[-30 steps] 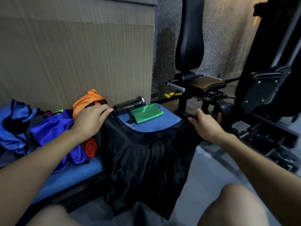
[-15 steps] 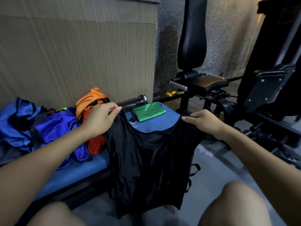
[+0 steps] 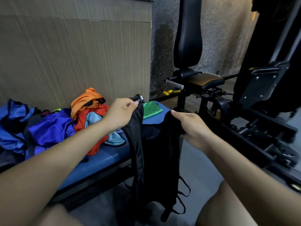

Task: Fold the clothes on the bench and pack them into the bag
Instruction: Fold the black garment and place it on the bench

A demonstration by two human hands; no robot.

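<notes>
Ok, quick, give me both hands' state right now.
Left hand: pinches the top edge of the black top.
Right hand: grips the other side of the black top.

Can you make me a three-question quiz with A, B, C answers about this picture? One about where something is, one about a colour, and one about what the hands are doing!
1. Where does the folded shiny green cloth lie?
A. on the blue padded bench
B. on the floor
C. on the black gym seat

2. What colour is the crumpled garment on top of the clothes pile?
A. white
B. orange
C. pink

3. What are the left hand and the right hand doing?
A. resting flat on the bench
B. both holding a bottle
C. both gripping the thin black garment

Answers:
1 A: it rests on the bench's far end.
2 B: orange fabric sits highest, by the wall.
3 C: each hand grips a top corner, and the garment hangs down between them.
</notes>
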